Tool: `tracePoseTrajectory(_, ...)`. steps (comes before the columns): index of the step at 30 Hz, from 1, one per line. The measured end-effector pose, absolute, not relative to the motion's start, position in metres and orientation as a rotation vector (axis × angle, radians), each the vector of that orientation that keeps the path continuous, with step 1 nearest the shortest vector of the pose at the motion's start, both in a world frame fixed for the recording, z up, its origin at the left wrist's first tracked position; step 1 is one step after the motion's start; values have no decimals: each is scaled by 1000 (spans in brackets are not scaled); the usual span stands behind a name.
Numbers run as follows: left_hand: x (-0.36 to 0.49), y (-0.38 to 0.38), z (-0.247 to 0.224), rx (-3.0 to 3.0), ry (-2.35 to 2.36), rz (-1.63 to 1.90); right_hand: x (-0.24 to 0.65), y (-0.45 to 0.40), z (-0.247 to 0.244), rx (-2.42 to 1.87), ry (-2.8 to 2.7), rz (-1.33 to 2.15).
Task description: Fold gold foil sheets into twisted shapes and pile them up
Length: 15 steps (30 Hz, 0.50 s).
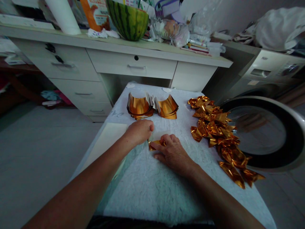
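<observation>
A small folded piece of gold foil paper [152,146] lies on the cloth-covered table, partly hidden under my right hand [175,154]. The fingers of that hand are bent over the foil, holding it against the surface. Just beyond and to the left, my left hand [141,131] is closed in a fist with the thumb on top; whatever is inside it is hidden. A pale, see-through sheet [160,135] shows flat between the two hands. Two curved stacks of gold foil sheets [139,106] [167,107] stand beyond my hands.
A long heap of folded gold foil pieces [214,127] covers the table's right side. At the left edge lies a cream-coloured board or sheet [105,140]. Behind is a white desk [133,65] bearing a cut watermelon [128,20]. A washing machine's open door [262,133] is at right.
</observation>
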<state>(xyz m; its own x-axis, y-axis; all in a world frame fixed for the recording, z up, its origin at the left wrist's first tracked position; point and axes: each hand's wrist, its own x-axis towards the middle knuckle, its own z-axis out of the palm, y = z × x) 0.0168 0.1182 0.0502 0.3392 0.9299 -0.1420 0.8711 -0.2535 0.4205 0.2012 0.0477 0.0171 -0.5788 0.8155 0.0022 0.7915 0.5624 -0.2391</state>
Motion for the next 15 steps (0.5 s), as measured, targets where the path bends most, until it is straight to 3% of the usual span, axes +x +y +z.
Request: tracePoseTrajectory(15, 7, 55, 24, 2239, 1562, 332, 200, 46, 17, -1405, -2679, 261)
